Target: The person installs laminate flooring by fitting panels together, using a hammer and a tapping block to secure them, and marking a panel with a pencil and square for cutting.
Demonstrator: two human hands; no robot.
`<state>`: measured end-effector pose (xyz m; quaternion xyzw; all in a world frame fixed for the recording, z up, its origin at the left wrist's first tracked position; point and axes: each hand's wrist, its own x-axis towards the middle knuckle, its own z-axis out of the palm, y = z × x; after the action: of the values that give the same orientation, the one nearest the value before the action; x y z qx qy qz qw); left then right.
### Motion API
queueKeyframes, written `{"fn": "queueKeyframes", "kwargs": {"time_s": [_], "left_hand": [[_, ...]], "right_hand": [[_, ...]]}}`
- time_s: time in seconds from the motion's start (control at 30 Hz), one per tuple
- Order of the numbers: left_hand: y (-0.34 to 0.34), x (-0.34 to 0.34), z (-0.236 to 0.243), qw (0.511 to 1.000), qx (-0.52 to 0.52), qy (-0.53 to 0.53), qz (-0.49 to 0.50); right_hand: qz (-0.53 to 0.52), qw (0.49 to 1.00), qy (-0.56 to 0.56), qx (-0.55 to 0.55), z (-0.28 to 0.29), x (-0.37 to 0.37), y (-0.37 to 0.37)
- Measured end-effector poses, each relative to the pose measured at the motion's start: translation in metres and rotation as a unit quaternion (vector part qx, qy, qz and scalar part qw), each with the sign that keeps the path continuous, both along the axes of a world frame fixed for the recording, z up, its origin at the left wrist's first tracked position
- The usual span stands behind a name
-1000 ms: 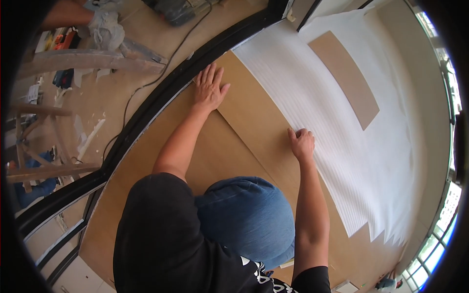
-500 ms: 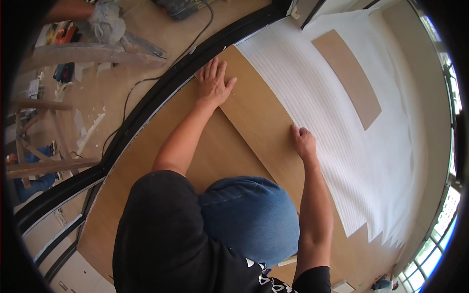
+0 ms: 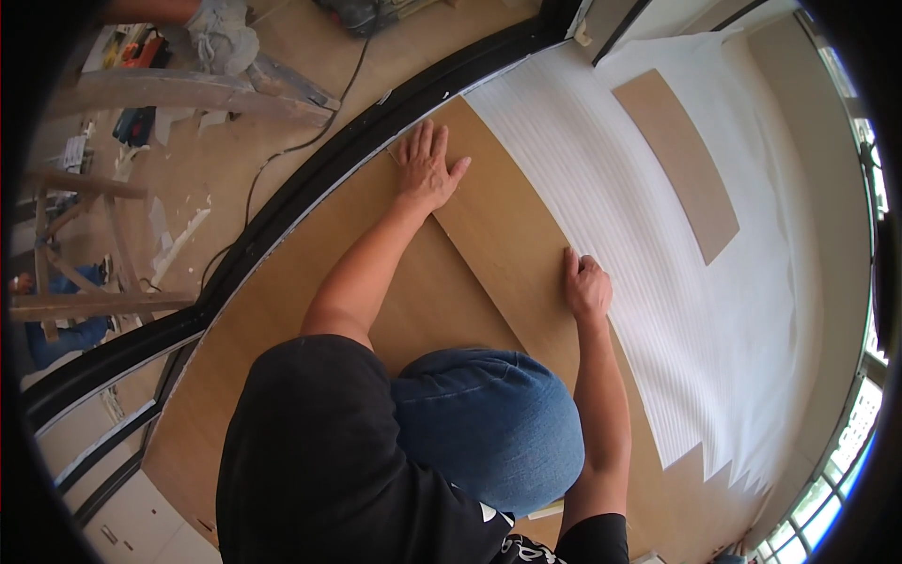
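Note:
A long light-brown wood floor plank point(image 3: 515, 202) lies along the edge of floorboards point(image 3: 395, 273) of the same colour, a dark line showing between them. My left hand point(image 3: 428, 176) is open and pressed flat on the plank's far end, its fingers spread, close to the black frame. At the plank's right long edge my right hand point(image 3: 589, 288) is closed, fingers curled under and the thumb side along the rim. What its fingertips touch underneath is hidden. My bent knee in blue jeans point(image 3: 489, 423) covers part of the boards between my arms.
White ribbed underlay point(image 3: 611, 188) spreads to the right, with a loose shorter board point(image 3: 681, 164) on it. A black door frame point(image 3: 310, 155) curves along the left. Beyond it are a wooden trestle point(image 3: 178, 92), a cable point(image 3: 252, 188) and a person's gloved hand point(image 3: 224, 36).
The whole view has shifted slightly, so things appear a little lower and to the right. Both hands keep their places on the plank.

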<state>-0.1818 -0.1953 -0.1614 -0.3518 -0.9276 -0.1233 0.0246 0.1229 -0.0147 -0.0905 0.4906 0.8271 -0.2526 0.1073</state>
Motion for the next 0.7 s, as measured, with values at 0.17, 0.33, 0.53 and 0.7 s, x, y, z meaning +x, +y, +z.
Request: {"fn": "queueKeyframes", "kwargs": {"time_s": [0.17, 0.33, 0.53, 0.7], "left_hand": [[0.006, 0.0, 0.001, 1.0, 0.005, -0.015, -0.002], [0.007, -0.001, 0.004, 0.999, -0.002, -0.038, -0.005], [0.006, -0.001, 0.001, 0.999, -0.023, -0.027, 0.006], [0.02, -0.002, 0.002, 0.998, -0.022, -0.055, -0.001]], "right_hand": [[0.0, 1.0, -0.002, 0.012, -0.002, 0.004, 0.003], [0.012, 1.0, -0.022, 0.006, -0.007, 0.005, 0.005], [0.014, 1.0, -0.009, 0.002, -0.006, 0.001, 0.003], [0.004, 1.0, -0.019, -0.005, -0.008, -0.001, 0.01]]}}
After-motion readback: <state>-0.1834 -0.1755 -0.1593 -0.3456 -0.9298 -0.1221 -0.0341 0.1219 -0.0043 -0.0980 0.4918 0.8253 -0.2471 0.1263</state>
